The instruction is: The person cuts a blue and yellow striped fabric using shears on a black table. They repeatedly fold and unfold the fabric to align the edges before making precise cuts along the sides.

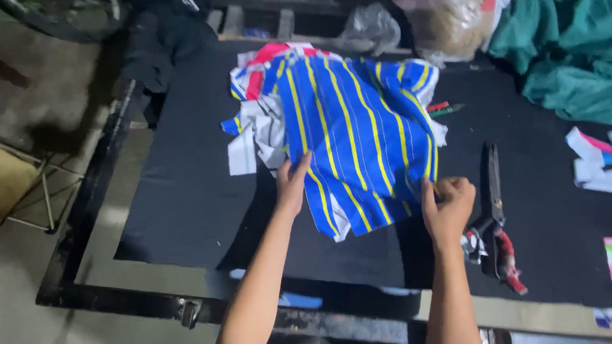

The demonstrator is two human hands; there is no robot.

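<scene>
Head camera looks down on a black cloth-covered worktable (192,208), where a piece of bright blue fabric with thin yellow and white stripes (353,132) lies spread near the middle, running from about 12 o'clock down toward the person at 6 o'clock. Its stripes slant diagonally, its surface is rumpled, and its lower edge ends in an uneven point. Under its upper left corner, at 10 o'clock, sit white, red and blue scraps (256,124) of similar cloth.

Left hand (291,185) rests flat on the fabric's lower left edge, fingers straight and together, gripping nothing. Right hand (449,204) is at the lower right edge, fingers curled in with thumb and forefinger pinched (whether they nip the cloth itself or something small and yellowish held against it cannot be told).

Just beside the right hand, at 3 o'clock, lie long dark tailor's shears with red-wrapped handles (493,217), blades pointing away. Farther off at 2 o'clock lie a red and a green pencil (443,109), a heap of teal cloth (577,57) and white, pink and blue strips (603,163).
</scene>
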